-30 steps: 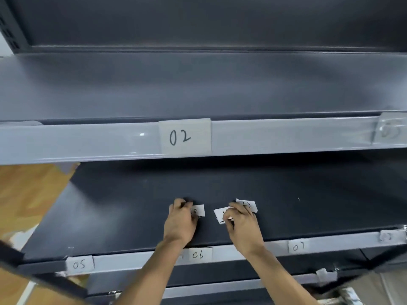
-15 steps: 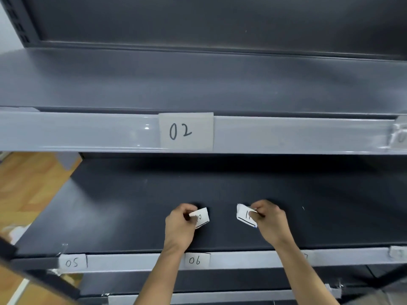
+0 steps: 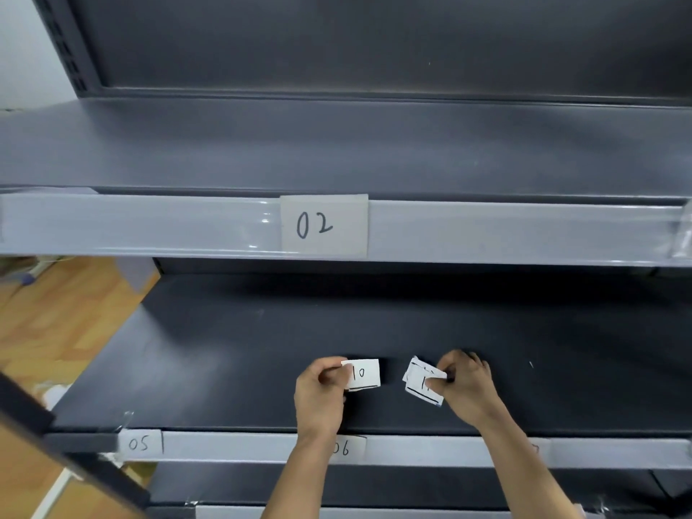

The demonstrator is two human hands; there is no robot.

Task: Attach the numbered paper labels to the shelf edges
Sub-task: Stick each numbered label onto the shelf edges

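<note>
Label marked 10 was up in front of us, pinched at its left edge by the left hand, thumb and curled fingers clamped on the paper, number facing the camera!

And the other side?

There the right hand was gripping a small stack of labels, fingers bunched tight over the right end, the sheets fanned and tilted. The top one showed a 1, then a stroke I couldn't read under the thumb.

How did the two sit to each other?

Side by side, near but apart, with a dark gap between the papers. Both hands were low over the middle shelf, knuckles up, forearms reaching in from below across its front edge. Whether they touched the deck, I couldn't tell.

What was on that edge?

Out left was label 05. Then came label 06, half hidden behind the left wrist, and another slip just showing beside the right forearm, number unreadable.

Higher up?

Up there label 02 lay flat on the upper shelf edge, mid-run, with crumpled clear tape at the far right end and wooden floor showing off to the left.
</note>
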